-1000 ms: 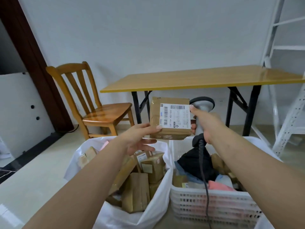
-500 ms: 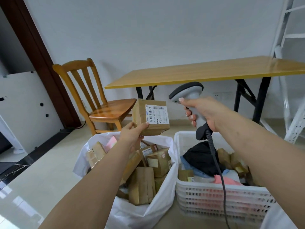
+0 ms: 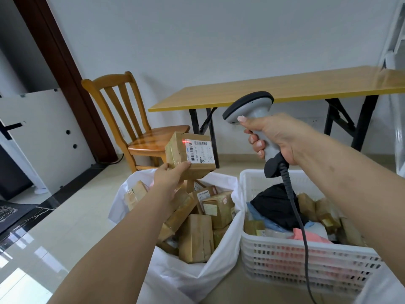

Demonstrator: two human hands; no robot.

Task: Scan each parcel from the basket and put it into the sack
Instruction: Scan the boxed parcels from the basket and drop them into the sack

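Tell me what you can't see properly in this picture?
- Label on the box: head view, print too small to read.
- Sack bottom: hidden by parcels piled inside.
- Basket bottom: covered by a black bag and parcels.
- Scanner cable: cut off by the lower edge.
- Shelf at far right: blurred, cut off by the edge.
- Left hand fingers: mostly behind the box.

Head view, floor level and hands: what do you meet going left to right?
Wooden chair → left hand holding the parcel → white sack of parcels → right hand gripping the scanner → white basket.
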